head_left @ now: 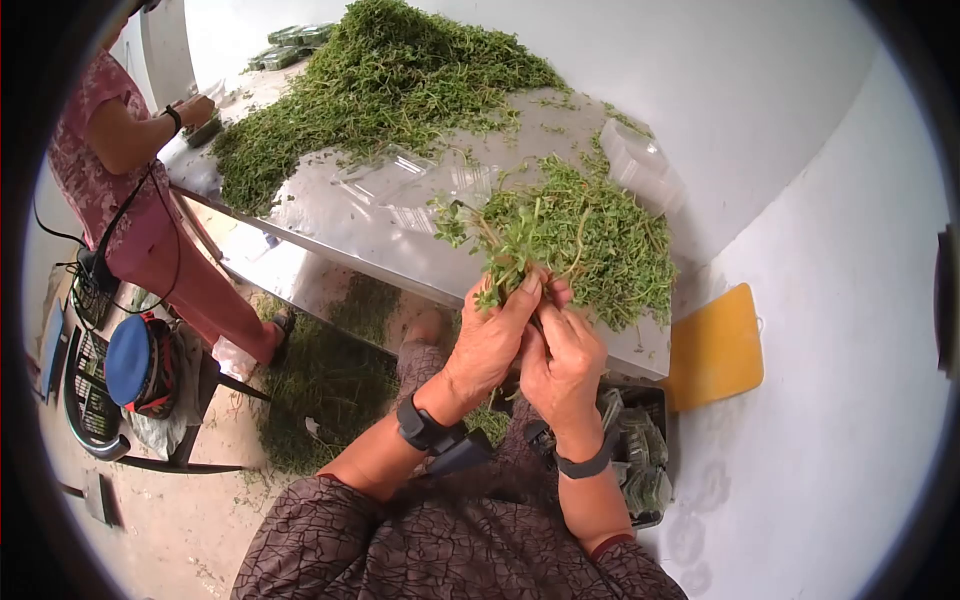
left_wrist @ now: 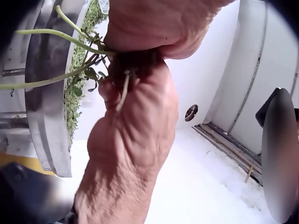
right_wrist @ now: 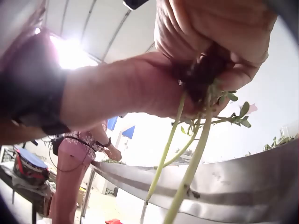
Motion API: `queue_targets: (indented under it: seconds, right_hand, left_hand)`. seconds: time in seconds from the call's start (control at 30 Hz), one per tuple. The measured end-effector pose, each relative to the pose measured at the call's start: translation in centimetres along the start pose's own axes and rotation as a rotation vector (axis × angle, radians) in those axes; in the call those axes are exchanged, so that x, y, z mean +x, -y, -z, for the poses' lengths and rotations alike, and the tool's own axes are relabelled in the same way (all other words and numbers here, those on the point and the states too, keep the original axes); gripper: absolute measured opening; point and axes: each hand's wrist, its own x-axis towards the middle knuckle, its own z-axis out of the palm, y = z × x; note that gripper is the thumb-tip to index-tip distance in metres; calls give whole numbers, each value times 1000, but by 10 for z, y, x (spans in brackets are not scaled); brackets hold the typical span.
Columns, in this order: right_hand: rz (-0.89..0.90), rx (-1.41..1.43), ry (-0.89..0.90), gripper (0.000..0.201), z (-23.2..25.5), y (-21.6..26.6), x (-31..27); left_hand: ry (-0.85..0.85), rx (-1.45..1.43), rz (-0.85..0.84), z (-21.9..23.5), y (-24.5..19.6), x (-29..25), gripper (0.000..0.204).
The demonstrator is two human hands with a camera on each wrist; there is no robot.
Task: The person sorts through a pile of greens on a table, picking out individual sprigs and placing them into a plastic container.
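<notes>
Forearms [head_left: 370,460] extended forward and converging.
Left hand [head_left: 482,345] and right hand [head_left: 565,362] meet, their fingers [head_left: 562,325] curled, each closed in a pinch.

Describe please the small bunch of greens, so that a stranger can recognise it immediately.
Start from the metal table and find the smaller pile of greens at its near end. Before this pile, the left hand and right hand hold the bunch. Unlike the piled greens, it is gripped, with pale stems hanging below.
</notes>
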Motion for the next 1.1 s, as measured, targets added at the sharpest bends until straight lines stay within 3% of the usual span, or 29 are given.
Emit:
queue_targets:
  seconds: [0.07,0.2,0.3,0.37,0.43,0.5,0.63,0.7,0.8,0.9,0.97,1.1]
  right_hand:
    - [-145,184,75,21,13,10,-8]
    - [-294,355,61,18,33,4,-25]
    - [-171,182,-64,20,42,-2,-29]
    - [-162,165,-54,25,49,-1,-30]
    - [-90,145,24,31,59,13,-22]
    - [32,179,128,30,58,15,-21]
    - [-57,214,340,25,46,11,-45]
    - [-113,233,422,24,43,3,-59]
    - [-156,344,551,21,37,-3,-82]
    - [-138,344,521,6,32,2,-90]
    - [-157,357,499,6,30,4,-97]
    - [-131,297,589,12,28,6,-105]
  left_hand:
    - [17,47,48,7,-7,-9,16]
    - [66,315,137,16,-20,-27,19]
    - [117,351,189,14,-23,-38,20]
    - [269,615,391,24,-28,-49,17]
    - [371,655,380,40,-16,-55,21]
    - [656,1076,216,59,-7,-58,28]
    - [766,1226,309,48,-26,-66,32]
    - [665,1246,315,44,-32,-69,30]
    - [709,1306,364,55,-38,-72,25]
    - [747,1316,355,57,-38,-72,22]
    - [681,1225,542,56,-41,-71,20]
    - [638,1176,694,61,-45,-72,16]
